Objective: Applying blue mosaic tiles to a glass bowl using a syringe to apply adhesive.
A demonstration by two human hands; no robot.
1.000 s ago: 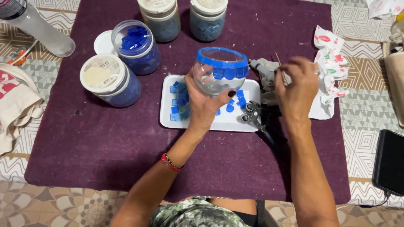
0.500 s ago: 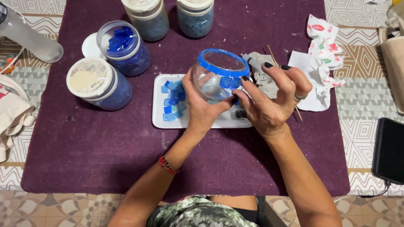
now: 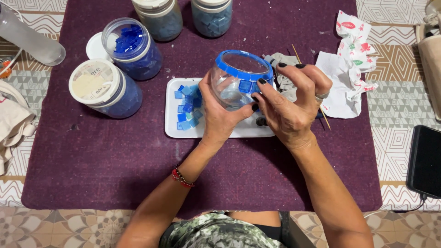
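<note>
The left hand [image 3: 220,117] is wrapped around a small round glass bowl [image 3: 236,85], palm under its side and thumb across the front, holding it tilted above a white tray [image 3: 216,131]. The bowl's rim carries a ring of blue tiles, and one more blue tile sits just below the ring on the side facing the right hand. The right hand [image 3: 291,108] is at that side of the bowl, its fingertips [image 3: 262,81] pressed on or right beside that lower tile; whether it pinches anything I cannot tell. A thin wooden stick [image 3: 325,117] runs behind this hand and pokes out near the ring finger.

The tray lies on a dark purple mat [image 3: 92,156] and holds a cluster of loose blue tiles [image 3: 188,108] at its left end. Left of the tray stands a jar with a white lid [image 3: 98,87], and behind it an open jar of blue tiles [image 3: 131,46] with its lid beside it. Two more closed jars [image 3: 183,16] stand at the far edge of the mat. Crumpled patterned paper [image 3: 349,69] lies to the right of the hands, and a dark phone [image 3: 425,160] rests off the mat on the right.
</note>
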